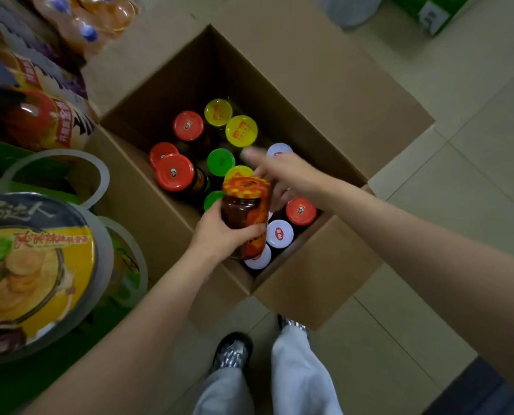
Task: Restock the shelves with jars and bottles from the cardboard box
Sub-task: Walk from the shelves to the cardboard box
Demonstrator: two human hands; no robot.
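An open cardboard box (pixel 324 85) sits on the tiled floor, holding several jars with red, yellow, green and white lids. My left hand (pixel 220 235) grips a chili sauce jar (pixel 245 214) with an orange and yellow patterned lid, held above the box's near side. My right hand (pixel 282 175) reaches over the jars just behind it, fingers extended and blurred, holding nothing that I can see. A red-lidded jar (pixel 175 172) and a yellow-lidded jar (pixel 241 130) stand deeper in the box.
Shelves on the left carry instant noodle bowls (pixel 31 271) and noodle packs (pixel 37 115). Shrink-wrapped drink bottles (pixel 85 19) lie at the top left. A green carton (pixel 429 13) stands at the top right. My shoes (pixel 233 351) are just before the box.
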